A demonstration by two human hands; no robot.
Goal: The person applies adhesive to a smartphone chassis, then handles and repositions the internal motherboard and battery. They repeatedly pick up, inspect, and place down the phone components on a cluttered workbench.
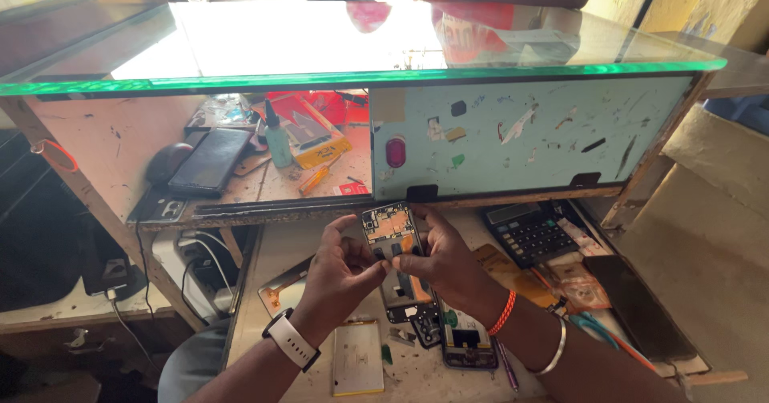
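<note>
A white-strapped smartwatch [291, 340] circles the left wrist; orange thread band [503, 313] and silver bangle [555, 348] circle the right.

Two hands, left [340, 271] and right [436, 263], meet on one opened phone [390, 233]. Beside that phone: one calculator [529, 231], one battery [358, 357], one green bottle [278, 140], two dark phones [210, 161] [638, 307].

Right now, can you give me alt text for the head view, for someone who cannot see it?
Both hands, left hand and right hand, hold an opened phone with its insides exposed above a cluttered workbench. A battery, another opened phone and a calculator lie around it, under a glass counter.
</note>
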